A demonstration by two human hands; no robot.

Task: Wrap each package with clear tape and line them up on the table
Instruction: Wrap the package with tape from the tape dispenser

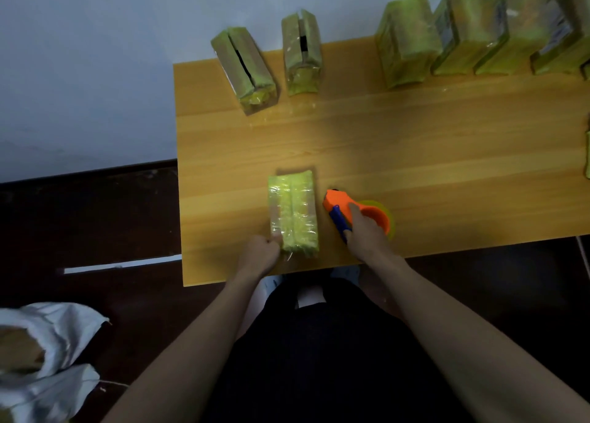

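Note:
A yellow-green package [293,212] wrapped in glossy clear tape lies flat near the front edge of the wooden table [431,154]. My left hand [260,255] pinches its near left corner. Just right of the package, my right hand [364,229] grips an orange and blue tape dispenser [343,207] that rests on the table with its tape roll [381,216] behind my fingers. Along the far edge stand several more packages: two apart at the left [244,71] [301,52] and a close row at the right [407,41].
A white sack [48,355] sits open on the dark floor at lower left. A white strip [121,264] lies on the floor beside the table's left edge. Another package edge [587,154] shows at the far right. A pale wall rises behind the table.

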